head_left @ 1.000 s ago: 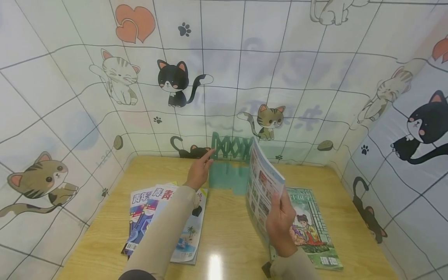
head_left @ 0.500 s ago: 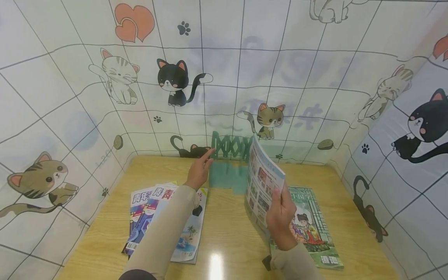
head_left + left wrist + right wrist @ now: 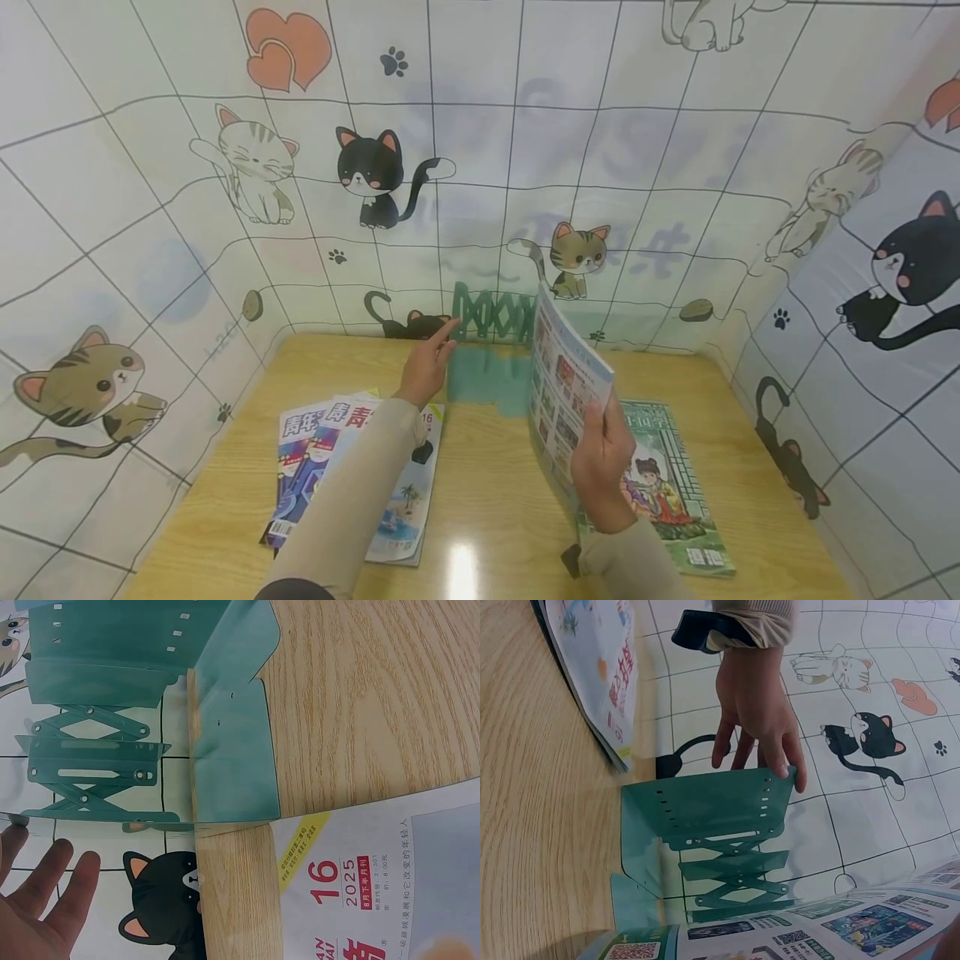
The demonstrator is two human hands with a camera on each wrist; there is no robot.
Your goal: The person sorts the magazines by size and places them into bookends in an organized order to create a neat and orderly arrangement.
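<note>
A green metal expandable book rack (image 3: 486,377) with crisscross links stands at the back of the table, against the wall. My left hand (image 3: 423,371) reaches to its left end plate. In the right wrist view, fingers of that left hand (image 3: 761,724) touch the upper corner of the end plate (image 3: 716,799); in the left wrist view they look spread and fairly straight. My right hand (image 3: 603,467) grips a magazine (image 3: 562,400) by its right edge, thumb on the near face. It is held upright, its far edge beside the rack's right end, covering part of it.
Several overlapping magazines (image 3: 401,517) lie at left, under my left forearm. A green-covered magazine (image 3: 667,492) lies flat at right, partly behind my right hand. Cat-printed wall covering (image 3: 480,167) encloses the wooden table (image 3: 487,475) at the back and both sides.
The magazine in my right hand has tilted and shifted very slightly, its top edge moving a little. My left hand stays at the rack's end plate.
</note>
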